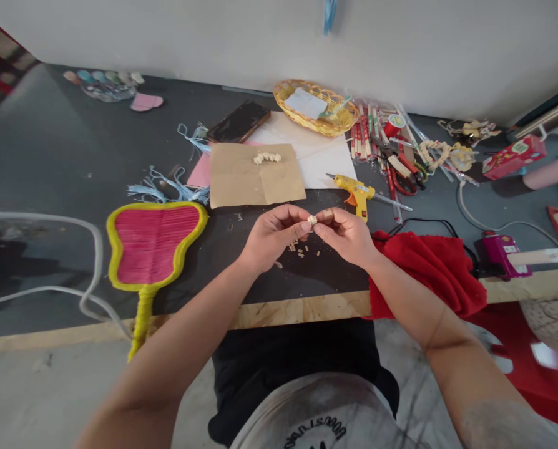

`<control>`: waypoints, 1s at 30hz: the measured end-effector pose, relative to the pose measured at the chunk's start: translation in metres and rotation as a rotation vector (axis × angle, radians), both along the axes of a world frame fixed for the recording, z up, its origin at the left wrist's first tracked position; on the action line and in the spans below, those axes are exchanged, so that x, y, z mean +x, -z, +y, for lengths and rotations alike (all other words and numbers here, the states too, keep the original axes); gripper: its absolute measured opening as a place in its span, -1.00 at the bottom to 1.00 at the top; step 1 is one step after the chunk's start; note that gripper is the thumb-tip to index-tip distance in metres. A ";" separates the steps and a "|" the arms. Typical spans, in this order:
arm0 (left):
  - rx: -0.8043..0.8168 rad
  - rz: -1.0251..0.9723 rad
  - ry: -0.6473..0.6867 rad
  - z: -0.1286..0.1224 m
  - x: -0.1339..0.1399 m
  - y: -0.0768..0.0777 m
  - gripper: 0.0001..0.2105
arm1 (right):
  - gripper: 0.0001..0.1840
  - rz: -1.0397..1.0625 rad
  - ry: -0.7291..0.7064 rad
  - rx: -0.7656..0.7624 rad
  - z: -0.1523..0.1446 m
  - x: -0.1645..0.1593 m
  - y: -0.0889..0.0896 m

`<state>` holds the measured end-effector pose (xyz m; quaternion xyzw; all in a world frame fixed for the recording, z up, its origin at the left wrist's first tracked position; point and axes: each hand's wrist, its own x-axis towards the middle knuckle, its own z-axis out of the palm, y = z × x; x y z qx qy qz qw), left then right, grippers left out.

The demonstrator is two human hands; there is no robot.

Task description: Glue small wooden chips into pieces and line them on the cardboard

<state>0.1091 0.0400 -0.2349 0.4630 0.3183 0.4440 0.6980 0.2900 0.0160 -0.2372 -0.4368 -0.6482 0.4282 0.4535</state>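
Observation:
Over the dark tabletop [255, 280], my left hand [279, 234] and my right hand [344, 236] meet fingertip to fingertip. Between them they pinch a small cream-coloured knobbly piece [312, 220]; both hands are closed on it. Small pale bits [300, 251] lie scattered on the table beneath my fingers. Just beyond my hands is a sheet of brown paper [241, 181], where a short row of similar cream knobbly pieces [266, 158] rests. To the right of the paper, a yellow glue gun [357, 194] lies on its side with a clear glue stick in its back.
A pink fan-shaped piece with yellow edging [155, 246] overhangs the front edge at left. Behind are a phone [239, 121] and a wicker basket [323, 125]. Pliers and scissors [403, 171] lie among chopsticks at right. Red cloth [419, 268] sits under my right forearm.

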 end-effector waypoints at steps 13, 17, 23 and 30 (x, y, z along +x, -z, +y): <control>0.038 0.129 -0.095 -0.001 0.002 0.006 -0.77 | -0.88 -0.189 0.099 0.111 -0.003 -0.004 -0.006; 0.022 0.113 -0.102 -0.001 0.004 0.006 -0.76 | -0.88 -0.217 0.107 0.121 -0.003 -0.005 -0.005; -0.115 0.039 -0.063 -0.001 0.005 0.001 -0.71 | -0.74 -0.156 0.102 0.070 0.000 -0.001 -0.004; -0.207 -0.019 0.046 -0.001 0.002 -0.002 -0.71 | -0.79 -0.178 0.099 0.287 0.000 0.000 -0.002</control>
